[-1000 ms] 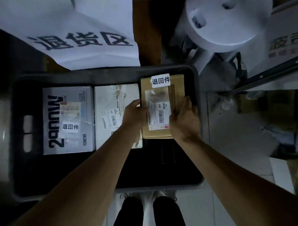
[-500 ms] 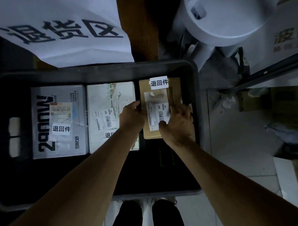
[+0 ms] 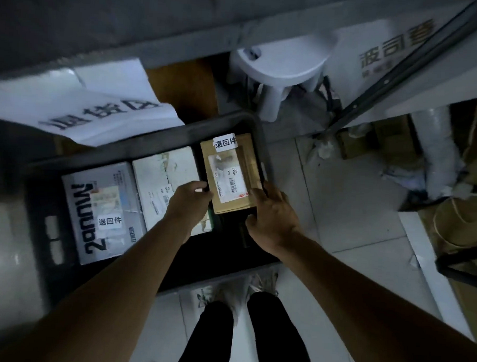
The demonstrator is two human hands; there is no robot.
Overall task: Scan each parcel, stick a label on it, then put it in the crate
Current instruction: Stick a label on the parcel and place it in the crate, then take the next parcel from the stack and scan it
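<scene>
A dark grey crate (image 3: 151, 146) stands on the floor in front of me. A brown parcel (image 3: 250, 165) lies flat in its far right corner, with a shipping slip and a white label (image 3: 225, 142) on top. My left hand (image 3: 188, 203) touches the parcel's near left edge with its fingertips. My right hand (image 3: 271, 215) rests by the near right corner, fingers loosely spread against the edge. Neither hand lifts the parcel.
Two more labelled parcels fill the crate: a white one (image 3: 163, 177) in the middle and a grey box with big black lettering (image 3: 99, 210) at the left. A white paper sign (image 3: 98, 111) overhangs the far rim. A white stool (image 3: 283, 65) and cardboard boxes (image 3: 462, 218) stand to the right.
Both hands have slid off the top of the brown parcel towards me, down to its near corners. The view has tilted up and back; the parcel stays in the crate.
</scene>
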